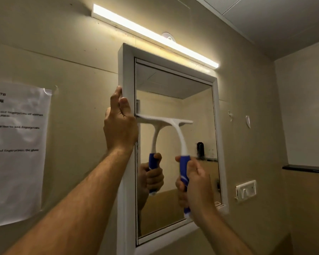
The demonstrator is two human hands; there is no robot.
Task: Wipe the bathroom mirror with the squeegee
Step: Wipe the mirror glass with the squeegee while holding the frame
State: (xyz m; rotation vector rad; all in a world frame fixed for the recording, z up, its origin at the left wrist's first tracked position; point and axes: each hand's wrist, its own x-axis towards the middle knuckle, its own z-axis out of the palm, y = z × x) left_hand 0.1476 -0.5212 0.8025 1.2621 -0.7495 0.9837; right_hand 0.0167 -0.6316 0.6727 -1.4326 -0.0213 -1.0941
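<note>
A wall mirror (197, 111) in a white frame (126, 70) fills the middle of the head view. My right hand (195, 184) is closed around the blue grip of a white squeegee (179, 133). Its blade lies flat against the glass at about mid-height, reaching from the left inner edge to roughly the middle. My left hand (120, 126) grips the left edge of the frame, level with the blade. The squeegee and my right hand are reflected in the glass.
A lit tube light (155, 36) runs above the mirror. A printed paper sheet (17, 148) hangs on the wall at left. A white switch plate (246, 190) and a dark ledge (306, 169) are at the right.
</note>
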